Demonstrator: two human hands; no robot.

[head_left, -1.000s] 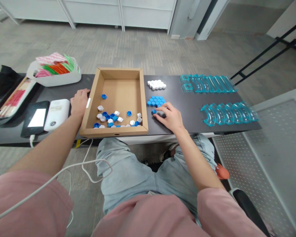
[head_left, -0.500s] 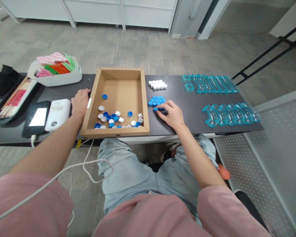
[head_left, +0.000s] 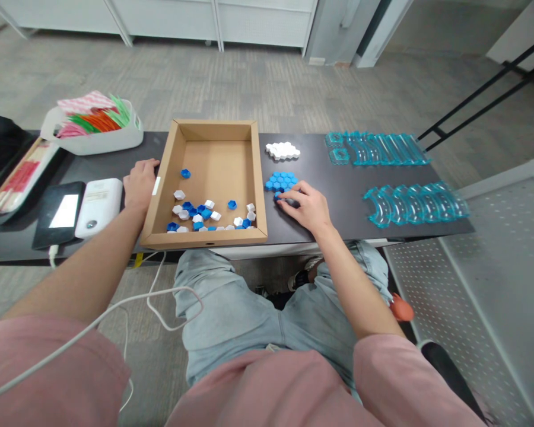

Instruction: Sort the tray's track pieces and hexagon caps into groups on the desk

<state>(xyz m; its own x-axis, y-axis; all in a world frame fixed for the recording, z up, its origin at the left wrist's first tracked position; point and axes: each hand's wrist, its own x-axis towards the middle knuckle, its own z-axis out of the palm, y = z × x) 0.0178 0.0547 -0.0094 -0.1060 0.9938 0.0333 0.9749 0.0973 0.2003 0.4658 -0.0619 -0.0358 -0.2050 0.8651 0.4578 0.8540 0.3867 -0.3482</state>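
Observation:
My right hand pinches a blue hexagonal piece at the near edge of a cluster of blue hexagonal pieces on the dark table. Behind that cluster sits a similar group of white pieces. To the left stands a shallow cardboard box, with loose blue and white hexagonal pieces mostly along its near side. My left hand lies against the box's outer left wall, its fingers stretched out and holding nothing.
On the right, teal transparent curved parts lie in a far row and a near row. Left of the box are a white power bank, a dark phone-like device and a white basket. A white cable crosses my left arm.
My right hand has brought the blue piece slightly left and in against the cluster's near edge. The left hand keeps its place by the box. The whole view has shifted a little.

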